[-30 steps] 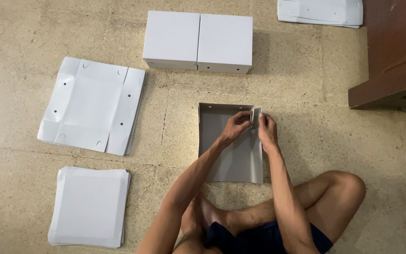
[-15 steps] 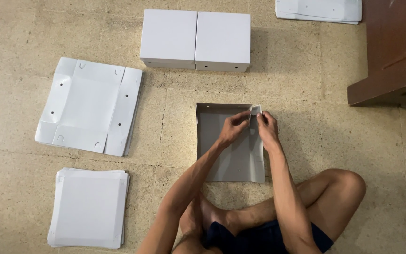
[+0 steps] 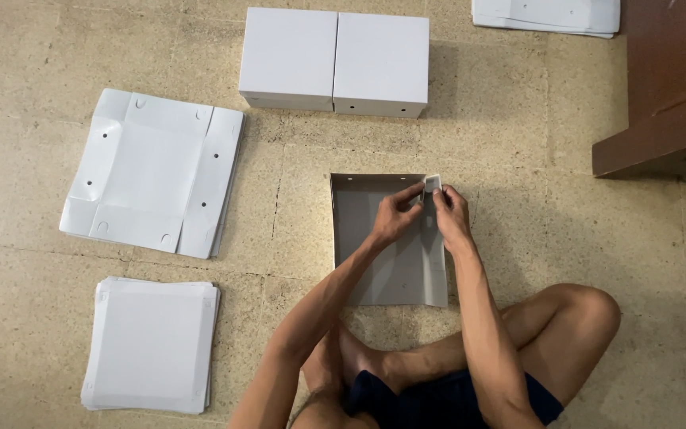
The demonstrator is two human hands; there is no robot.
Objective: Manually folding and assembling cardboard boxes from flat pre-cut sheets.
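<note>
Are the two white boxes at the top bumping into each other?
Touching. The head view shows the left white box and the right white box side by side on the floor, edges meeting along one thin seam with no floor showing between.

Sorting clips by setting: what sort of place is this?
Likely a home or small workshop floor used for folding boxes: bare stone-tile floor, stack of flat white blanks, two finished white boxes.
</note>
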